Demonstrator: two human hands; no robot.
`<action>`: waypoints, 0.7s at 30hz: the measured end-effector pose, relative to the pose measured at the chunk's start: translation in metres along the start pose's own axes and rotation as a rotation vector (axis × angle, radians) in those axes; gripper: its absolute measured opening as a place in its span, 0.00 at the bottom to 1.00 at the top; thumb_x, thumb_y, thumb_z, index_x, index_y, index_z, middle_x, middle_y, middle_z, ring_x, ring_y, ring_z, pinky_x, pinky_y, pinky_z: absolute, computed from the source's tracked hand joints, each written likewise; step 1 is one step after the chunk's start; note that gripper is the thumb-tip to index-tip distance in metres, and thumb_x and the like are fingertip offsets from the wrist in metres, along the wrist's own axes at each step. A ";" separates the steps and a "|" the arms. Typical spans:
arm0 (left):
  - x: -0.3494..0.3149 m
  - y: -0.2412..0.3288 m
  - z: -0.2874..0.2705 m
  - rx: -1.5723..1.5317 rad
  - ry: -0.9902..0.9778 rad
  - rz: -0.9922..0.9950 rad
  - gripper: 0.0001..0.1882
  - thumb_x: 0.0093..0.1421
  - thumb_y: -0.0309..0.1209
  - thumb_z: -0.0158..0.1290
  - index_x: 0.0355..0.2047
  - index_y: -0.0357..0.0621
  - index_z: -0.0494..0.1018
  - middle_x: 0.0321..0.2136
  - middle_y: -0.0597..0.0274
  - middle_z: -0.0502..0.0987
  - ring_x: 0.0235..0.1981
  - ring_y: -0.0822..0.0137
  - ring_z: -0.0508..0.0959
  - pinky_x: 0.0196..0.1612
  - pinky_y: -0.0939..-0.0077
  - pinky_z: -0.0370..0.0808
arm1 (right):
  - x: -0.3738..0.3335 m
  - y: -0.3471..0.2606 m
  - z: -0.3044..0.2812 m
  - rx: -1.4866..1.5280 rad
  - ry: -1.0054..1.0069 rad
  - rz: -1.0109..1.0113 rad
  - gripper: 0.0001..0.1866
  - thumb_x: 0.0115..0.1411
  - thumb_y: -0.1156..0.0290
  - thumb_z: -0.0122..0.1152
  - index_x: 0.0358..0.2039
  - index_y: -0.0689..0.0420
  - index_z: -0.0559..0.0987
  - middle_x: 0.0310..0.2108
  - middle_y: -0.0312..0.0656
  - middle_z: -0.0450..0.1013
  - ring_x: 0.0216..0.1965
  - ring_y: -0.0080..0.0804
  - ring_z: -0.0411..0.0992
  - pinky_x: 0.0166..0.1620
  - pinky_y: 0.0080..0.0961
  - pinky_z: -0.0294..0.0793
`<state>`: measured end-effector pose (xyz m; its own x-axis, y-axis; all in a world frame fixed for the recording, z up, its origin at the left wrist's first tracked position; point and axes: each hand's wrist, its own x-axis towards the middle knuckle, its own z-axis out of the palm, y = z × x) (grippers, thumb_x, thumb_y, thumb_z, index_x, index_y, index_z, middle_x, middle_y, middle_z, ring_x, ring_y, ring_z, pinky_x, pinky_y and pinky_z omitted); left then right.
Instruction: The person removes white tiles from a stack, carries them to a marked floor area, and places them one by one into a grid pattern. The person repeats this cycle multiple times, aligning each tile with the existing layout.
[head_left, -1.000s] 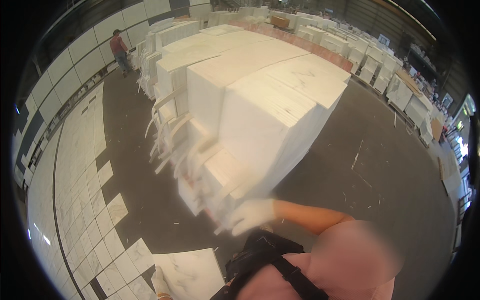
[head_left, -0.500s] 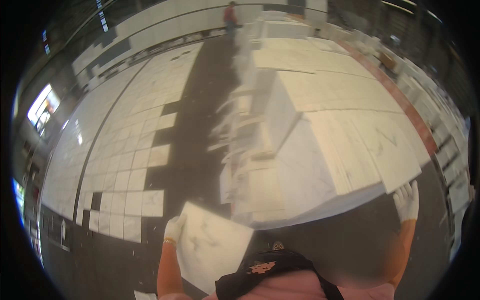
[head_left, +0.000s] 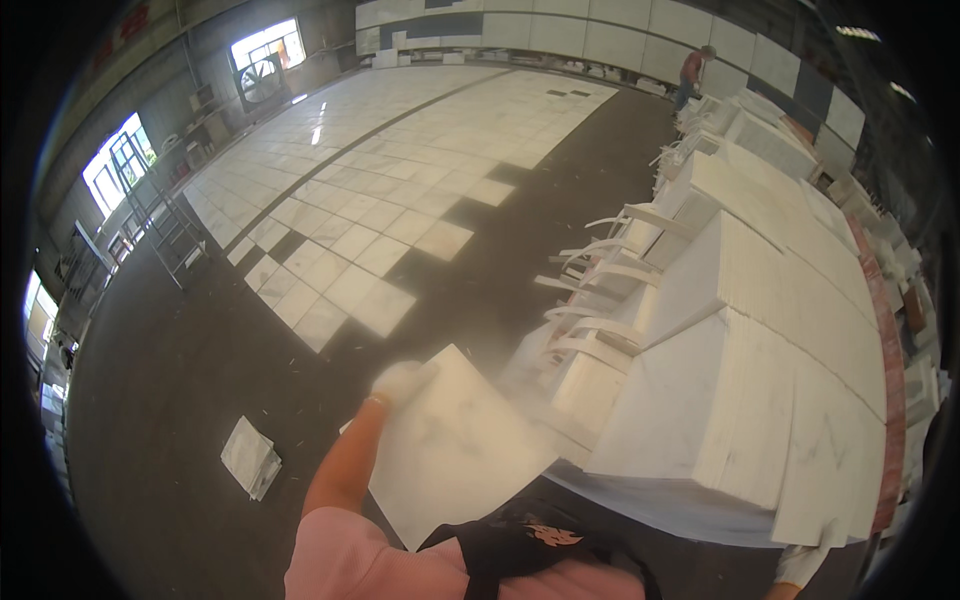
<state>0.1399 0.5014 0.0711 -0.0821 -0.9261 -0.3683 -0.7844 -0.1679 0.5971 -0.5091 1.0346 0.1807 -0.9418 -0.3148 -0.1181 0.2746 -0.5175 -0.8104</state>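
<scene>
My left hand (head_left: 402, 382), in a white glove, is closed on the upper left edge of a square white marble tile (head_left: 455, 440) with faint grey veins. The tile hangs tilted in front of my body, near the stacks. At the lower right, my gloved right hand (head_left: 803, 566) is at the near edge of a marble tile (head_left: 822, 470) lying askew on the front stack. Its fingers reach out over that edge; part of the hand is hidden, and I see no firm grip. Upright packed marble tiles (head_left: 745, 420) form the stack beside it.
Rows of marble tiles (head_left: 352, 240) cover the floor ahead, with dark gaps. Loose white strips (head_left: 600, 345) jut from the stacks' left side. A small pile of tiles (head_left: 250, 458) lies at left, a ladder (head_left: 165, 215) beyond. Another person (head_left: 690, 75) stands far back.
My view has swung left. The tile in my left hand has turned and come nearer the middle of the view. My right hand stays by the stack edge, now lower in view.
</scene>
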 end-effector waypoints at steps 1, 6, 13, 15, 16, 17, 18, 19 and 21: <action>-0.001 0.000 0.000 0.031 0.010 0.000 0.35 0.64 0.60 0.52 0.50 0.38 0.80 0.47 0.52 0.83 0.50 0.58 0.80 0.55 0.66 0.72 | 0.003 -0.003 -0.004 -0.028 0.005 -0.032 0.30 0.74 0.58 0.52 0.69 0.62 0.62 0.68 0.46 0.64 0.64 0.34 0.66 0.63 0.27 0.73; -0.005 0.001 0.001 0.034 0.024 0.013 0.35 0.63 0.60 0.52 0.49 0.38 0.80 0.47 0.51 0.83 0.49 0.57 0.81 0.55 0.64 0.72 | 0.013 -0.018 -0.005 -0.127 -0.107 -0.134 0.30 0.76 0.60 0.47 0.70 0.65 0.59 0.69 0.48 0.60 0.67 0.40 0.63 0.69 0.30 0.67; -0.012 0.003 0.000 0.045 -0.021 0.010 0.36 0.64 0.62 0.49 0.51 0.40 0.80 0.49 0.49 0.82 0.53 0.53 0.79 0.59 0.64 0.71 | 0.007 -0.021 0.022 0.074 -0.071 -0.022 0.31 0.68 0.61 0.64 0.65 0.64 0.70 0.65 0.52 0.68 0.67 0.32 0.63 0.72 0.25 0.53; -0.014 0.002 0.000 0.080 -0.028 0.001 0.37 0.64 0.63 0.47 0.52 0.41 0.80 0.53 0.49 0.80 0.57 0.50 0.77 0.61 0.63 0.69 | 0.013 -0.022 0.039 -0.354 -0.253 -0.156 0.35 0.64 0.64 0.63 0.67 0.65 0.66 0.67 0.54 0.65 0.69 0.38 0.58 0.74 0.32 0.47; -0.016 0.000 0.000 0.107 -0.030 0.010 0.37 0.64 0.64 0.46 0.53 0.42 0.80 0.55 0.50 0.80 0.59 0.49 0.76 0.63 0.62 0.68 | 0.008 -0.025 0.043 -0.255 -0.222 -0.177 0.35 0.59 0.66 0.64 0.65 0.68 0.68 0.64 0.56 0.66 0.67 0.46 0.60 0.73 0.41 0.53; -0.019 -0.003 -0.001 0.093 -0.047 0.005 0.37 0.65 0.63 0.45 0.53 0.42 0.79 0.55 0.48 0.79 0.59 0.49 0.75 0.63 0.61 0.68 | 0.005 -0.030 0.049 -0.154 -0.181 -0.203 0.36 0.54 0.68 0.65 0.62 0.72 0.70 0.62 0.57 0.68 0.65 0.53 0.62 0.72 0.50 0.58; -0.021 -0.007 -0.003 0.092 -0.051 0.021 0.37 0.65 0.62 0.43 0.54 0.42 0.79 0.55 0.47 0.79 0.59 0.48 0.75 0.63 0.59 0.67 | 0.004 -0.034 0.058 -0.190 -0.187 -0.212 0.35 0.53 0.69 0.64 0.61 0.71 0.71 0.61 0.57 0.69 0.64 0.53 0.64 0.71 0.50 0.60; -0.024 -0.011 -0.005 0.104 -0.050 0.040 0.36 0.66 0.61 0.42 0.54 0.41 0.79 0.55 0.46 0.78 0.59 0.47 0.75 0.64 0.57 0.67 | 0.001 -0.038 0.065 -0.224 -0.192 -0.226 0.34 0.53 0.70 0.62 0.60 0.71 0.71 0.60 0.57 0.69 0.63 0.54 0.66 0.69 0.50 0.62; -0.029 -0.024 -0.011 0.059 -0.039 0.018 0.36 0.66 0.60 0.42 0.53 0.40 0.80 0.55 0.45 0.79 0.59 0.47 0.75 0.63 0.57 0.67 | -0.004 -0.041 0.084 -0.228 -0.223 -0.251 0.33 0.51 0.72 0.61 0.59 0.71 0.72 0.59 0.57 0.70 0.61 0.54 0.67 0.68 0.49 0.65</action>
<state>0.1679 0.5287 0.0748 -0.1199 -0.9147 -0.3860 -0.8174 -0.1298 0.5613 -0.5006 0.9901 0.2631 -0.9021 -0.3787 0.2069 -0.0325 -0.4185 -0.9076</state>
